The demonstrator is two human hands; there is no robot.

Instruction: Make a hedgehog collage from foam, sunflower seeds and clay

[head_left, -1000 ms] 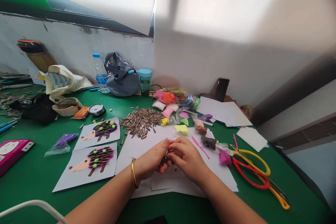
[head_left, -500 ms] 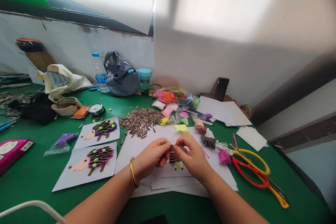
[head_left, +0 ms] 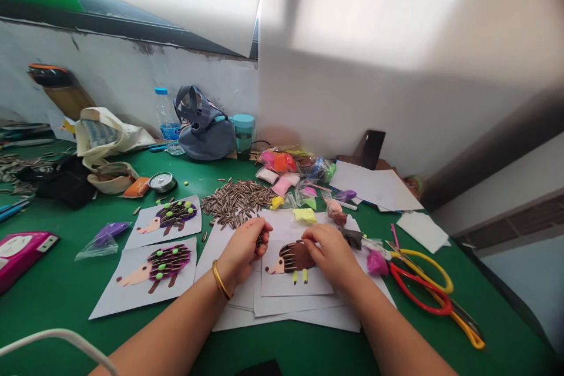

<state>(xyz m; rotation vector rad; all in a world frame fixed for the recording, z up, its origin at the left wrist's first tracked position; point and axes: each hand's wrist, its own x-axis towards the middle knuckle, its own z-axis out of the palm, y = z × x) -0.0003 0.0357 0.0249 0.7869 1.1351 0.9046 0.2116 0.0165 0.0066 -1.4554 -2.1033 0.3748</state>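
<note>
My left hand (head_left: 250,245) is curled round some sunflower seeds, left of a hedgehog picture. The fingers of my right hand (head_left: 324,247) pinch a seed at the upper edge of the hedgehog's brown body (head_left: 304,257). That hedgehog has a pale face, two yellow-green legs and rows of seeds on the left part of its body; its right end is hidden by my right hand. The picture lies on white sheets (head_left: 247,317). Beyond my left hand is a heap of striped sunflower seeds (head_left: 235,200).
Two finished-looking hedgehog pictures (head_left: 132,299) lie on the left. Yellow and red scissors (head_left: 423,282) are at the right. Bagged coloured clay (head_left: 286,164), a blue bag (head_left: 205,129), a teal-lidded cup (head_left: 243,138) and a phone (head_left: 372,148) stand or lie behind.
My hands have come apart. The left one has moved left and up with the seeds, the right one is over the brown body, and the hedgehog picture is uncovered.
</note>
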